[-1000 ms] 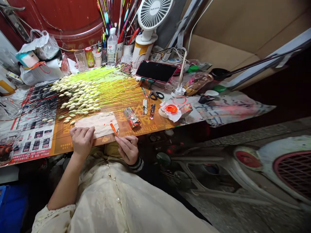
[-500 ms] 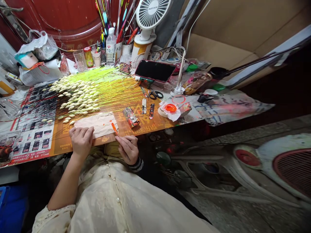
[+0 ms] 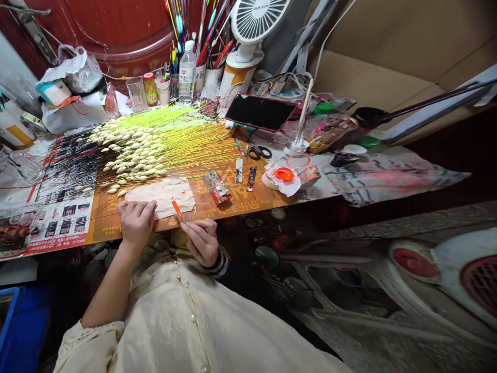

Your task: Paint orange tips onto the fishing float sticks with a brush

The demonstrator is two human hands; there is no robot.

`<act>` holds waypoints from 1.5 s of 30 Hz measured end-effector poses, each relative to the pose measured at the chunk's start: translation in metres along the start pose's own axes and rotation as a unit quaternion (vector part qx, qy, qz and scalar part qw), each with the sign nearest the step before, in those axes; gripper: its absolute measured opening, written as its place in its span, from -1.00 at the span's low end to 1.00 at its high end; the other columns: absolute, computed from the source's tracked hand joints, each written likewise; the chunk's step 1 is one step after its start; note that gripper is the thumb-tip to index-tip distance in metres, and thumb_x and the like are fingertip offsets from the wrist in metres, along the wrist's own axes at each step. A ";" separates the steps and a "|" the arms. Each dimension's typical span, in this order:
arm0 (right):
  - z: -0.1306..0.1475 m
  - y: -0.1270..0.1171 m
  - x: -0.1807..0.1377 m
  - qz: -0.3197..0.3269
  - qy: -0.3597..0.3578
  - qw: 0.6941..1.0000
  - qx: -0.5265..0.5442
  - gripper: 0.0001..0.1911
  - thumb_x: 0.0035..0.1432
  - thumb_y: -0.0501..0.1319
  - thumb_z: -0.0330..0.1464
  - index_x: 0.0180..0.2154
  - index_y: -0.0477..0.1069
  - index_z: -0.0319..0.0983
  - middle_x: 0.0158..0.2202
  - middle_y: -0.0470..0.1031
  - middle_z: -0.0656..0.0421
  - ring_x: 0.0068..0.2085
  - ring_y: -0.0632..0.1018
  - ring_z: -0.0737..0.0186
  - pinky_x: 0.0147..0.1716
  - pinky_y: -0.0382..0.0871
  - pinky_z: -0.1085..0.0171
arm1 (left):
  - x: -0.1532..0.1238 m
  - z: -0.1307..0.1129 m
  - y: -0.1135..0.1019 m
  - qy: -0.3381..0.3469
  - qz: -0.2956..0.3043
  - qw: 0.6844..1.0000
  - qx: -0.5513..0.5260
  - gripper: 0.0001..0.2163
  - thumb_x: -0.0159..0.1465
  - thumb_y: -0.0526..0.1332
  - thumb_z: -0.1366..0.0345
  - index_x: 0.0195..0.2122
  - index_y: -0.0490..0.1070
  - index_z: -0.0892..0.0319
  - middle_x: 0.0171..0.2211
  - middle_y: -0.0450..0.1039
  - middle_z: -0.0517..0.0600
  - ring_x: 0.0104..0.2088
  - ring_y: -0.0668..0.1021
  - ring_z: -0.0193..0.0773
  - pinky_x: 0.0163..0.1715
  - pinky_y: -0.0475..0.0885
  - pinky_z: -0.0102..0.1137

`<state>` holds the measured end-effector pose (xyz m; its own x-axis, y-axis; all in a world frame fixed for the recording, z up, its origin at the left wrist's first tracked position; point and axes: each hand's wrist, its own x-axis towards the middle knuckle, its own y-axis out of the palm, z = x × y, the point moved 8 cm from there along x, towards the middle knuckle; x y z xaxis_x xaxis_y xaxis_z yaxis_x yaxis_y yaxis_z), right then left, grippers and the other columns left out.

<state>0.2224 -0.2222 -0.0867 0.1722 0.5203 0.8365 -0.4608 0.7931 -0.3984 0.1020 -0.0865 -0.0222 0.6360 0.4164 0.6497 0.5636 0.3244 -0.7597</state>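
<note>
My left hand (image 3: 135, 221) rests at the near edge of the table (image 3: 209, 210), fingers curled and pressed down beside a pale cloth (image 3: 163, 196); what it pinches is too thin to make out. My right hand (image 3: 200, 239) pinches a small brush with an orange tip (image 3: 177, 209) that points up-left over the cloth's near corner. Behind the cloth lies a fan of several white fishing floats (image 3: 130, 150) with thin yellow-green stems (image 3: 182, 132).
An orange paint dish on tissue (image 3: 284, 175), scissors (image 3: 259, 152), a small printed packet (image 3: 217, 187), a dark phone (image 3: 259, 112), a white desk fan (image 3: 252, 31), a water bottle (image 3: 187, 72) and pen cups line the table. A blue crate (image 3: 19, 326) sits lower left.
The view has shifted slightly right and down. Both hands stay at the table edge; the brush tip has moved a little left, toward the left hand.
</note>
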 end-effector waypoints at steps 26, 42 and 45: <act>-0.003 0.002 -0.003 0.003 0.022 1.000 -0.005 -0.44 0.27 0.10 -0.47 0.29 0.22 -0.15 -0.01 0.56 0.07 -0.06 0.44 0.11 -0.04 0.35 0.05 | -0.001 0.001 0.000 -0.002 0.003 1.000 -0.010 -0.83 0.37 0.15 0.33 -0.08 0.48 0.06 -0.30 0.60 0.00 -0.28 0.51 -0.21 -0.14 0.14 -0.17; -0.003 0.007 -0.004 0.018 0.021 0.999 -0.034 -0.41 0.26 0.14 -0.47 0.29 0.21 -0.07 -0.02 0.58 0.14 -0.03 0.44 0.16 0.01 0.29 0.09 | -0.002 0.002 0.002 -0.007 0.006 1.000 -0.008 -0.82 0.38 0.14 0.29 -0.07 0.50 0.07 -0.29 0.60 0.02 -0.27 0.51 -0.19 -0.12 0.15 -0.15; -0.004 0.008 -0.005 0.019 0.022 0.999 -0.035 -0.43 0.26 0.13 -0.47 0.28 0.23 -0.08 -0.01 0.57 0.12 -0.04 0.44 0.15 0.00 0.31 0.07 | -0.001 0.001 0.001 -0.005 0.004 1.000 -0.009 -0.82 0.38 0.14 0.30 -0.07 0.49 0.06 -0.29 0.60 0.02 -0.27 0.51 -0.20 -0.13 0.14 -0.16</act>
<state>0.2213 -0.2174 -0.0958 0.1949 0.5628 0.8033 -0.4056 0.7919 -0.4565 0.1008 -0.0856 -0.0238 0.6360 0.4269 0.6429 0.5678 0.3054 -0.7644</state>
